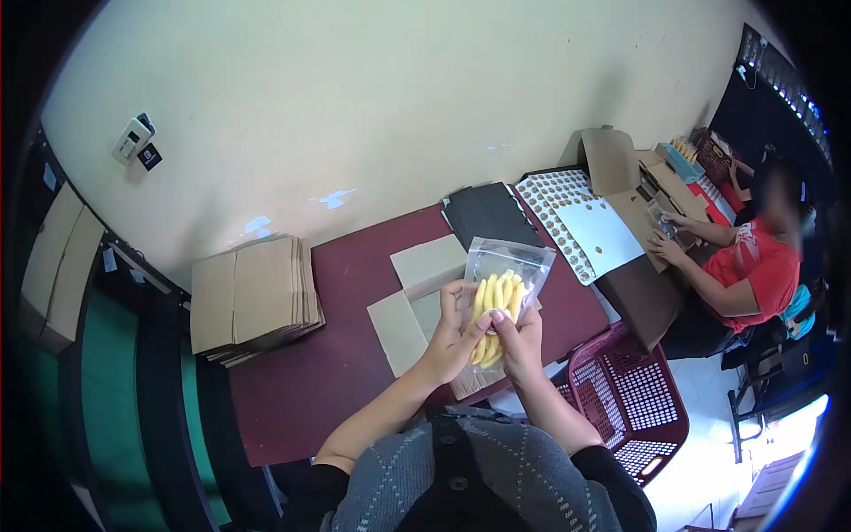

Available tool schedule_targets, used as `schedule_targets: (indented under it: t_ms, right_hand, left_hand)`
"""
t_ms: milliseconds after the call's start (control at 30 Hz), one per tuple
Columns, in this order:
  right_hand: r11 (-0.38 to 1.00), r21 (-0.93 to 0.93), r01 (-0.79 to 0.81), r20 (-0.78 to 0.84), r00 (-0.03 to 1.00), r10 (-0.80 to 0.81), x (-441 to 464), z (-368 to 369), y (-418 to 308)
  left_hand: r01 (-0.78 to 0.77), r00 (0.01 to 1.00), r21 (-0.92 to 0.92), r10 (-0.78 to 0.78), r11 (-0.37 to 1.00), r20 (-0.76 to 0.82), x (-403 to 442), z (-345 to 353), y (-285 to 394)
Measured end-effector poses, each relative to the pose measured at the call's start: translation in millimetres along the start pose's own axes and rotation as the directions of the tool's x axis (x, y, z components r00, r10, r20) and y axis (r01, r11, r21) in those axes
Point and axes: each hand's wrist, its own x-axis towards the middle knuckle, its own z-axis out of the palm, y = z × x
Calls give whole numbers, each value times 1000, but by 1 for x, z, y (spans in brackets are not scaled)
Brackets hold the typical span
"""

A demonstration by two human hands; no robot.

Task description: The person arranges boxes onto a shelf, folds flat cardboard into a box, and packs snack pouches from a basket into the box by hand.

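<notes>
Cardboard stack (257, 297): left of the open box (397, 332), on the dark red counter (284, 399).
Left hand (455, 341): over the open box, fingers and thumb pinching the left side of the clear bag (534, 264).
Bag's place: above the open box, yellow sticks (499, 293) inside.
Right hand (523, 341): fingers and thumb pinching the bag's right side.
Basket (651, 390): right of the open box.
Person in red (762, 275): farther right of the open box.
</notes>
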Motion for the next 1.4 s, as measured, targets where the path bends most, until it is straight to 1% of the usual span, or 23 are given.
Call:
schedule_targets:
  t_ms: [100, 167, 233, 267, 300, 367, 433, 467, 567, 600, 633, 700, 767, 833, 900, 967, 1000, 1033, 1133, 1167, 1233, 1300, 1400]
  right_hand:
    - [1000, -1, 27, 24, 999, -27, -1, -1, 4]
    - [987, 161, 14, 18, 1000, -17, 1, 1, 8]
    - [994, 107, 15, 18, 1000, -17, 4, -1, 8]
    - [980, 195, 30, 17, 999, -34, 7, -4, 9]
    - [959, 281, 44, 17, 999, -50, 11, -6, 9]
    - [975, 193, 112, -11, 994, -112, 15, -5, 3]
    - [996, 82, 46, -10, 999, -45, 15, -9, 5]
    - [993, 100, 54, -96, 994, -44, 16, -7, 8]
    - [1000, -1, -15, -64, 998, 15, 19, -7, 1]
    - [999, 0, -53, -51, 997, 53, 20, -8, 4]
    - [998, -1, -57, -46, 997, 57, 19, -7, 3]
    - [982, -160, -100, 65, 992, 112, 15, -4, -3]
    - [995, -91, -45, 10, 999, 46, 11, 4, 2]
    - [984, -162, -68, 46, 996, 76, 9, -5, 15]
    - [980, -160, -122, 24, 992, 128, 9, -11, 18]
    - [984, -83, -161, 64, 984, 166, 10, -16, 14]
    - [982, -98, -162, 70, 983, 169, 11, -21, 11]
    - [968, -177, -179, 150, 967, 206, 13, -28, 6]
    - [901, -371, -225, 352, 864, 361, 16, -51, -8]
    - [899, -374, -228, 351, 862, 365, 16, -55, -13]
    - [867, -432, -247, 406, 806, 431, 17, -57, -20]
    - [892, -372, -256, 444, 795, 413, 17, -59, -13]
    - [905, -322, -278, 381, 837, 393, 14, -59, -3]
  left_hand:
    - [-22, 1000, 57, 22, 998, -15, -1, -2, -4]
    - [-60, 998, 82, 62, 995, -24, -2, -5, -8]
    - [-68, 995, 107, 76, 992, -65, -4, -7, -12]
    - [-72, 995, 109, 79, 991, -63, -6, -10, -12]
    - [-77, 997, 203, 80, 976, -9, -8, -16, -12]
    - [-89, 996, 299, 79, 950, 47, -11, -22, -8]
    - [-114, 987, 363, 63, 925, 150, -13, -24, -2]
    - [-57, 996, 341, 30, 938, 85, -14, -24, -1]
    - [19, 997, 395, -48, 918, 63, -11, -32, 5]
    - [-64, 998, 444, 66, 894, 11, -8, -33, 0]
    - [-62, 998, 445, 66, 894, 5, -7, -35, -2]
    - [-151, 979, 451, 197, 880, -55, -4, -39, -3]
    - [-187, 961, 419, 255, 889, -112, -2, -38, -4]
    - [-71, 970, 435, 164, 898, -180, -3, -39, -5]
    - [-83, 958, 415, 187, 906, -219, -1, -37, -5]
    - [-27, 981, 438, 108, 899, -161, -3, -39, -6]
    - [-28, 990, 354, 75, 935, -118, -2, -42, -8]
    - [-34, 989, 343, 81, 939, -124, -3, -44, -9]
    - [55, 998, 189, -59, 980, 16, -6, -52, -15]
    - [56, 998, 185, -60, 981, 14, -7, -52, -17]
    - [195, 979, 97, -200, 976, 47, -9, -55, -18]
    - [227, 969, 109, -236, 968, 73, -7, -61, -19]
    - [230, 971, 184, -238, 955, 17, -1, -55, -14]
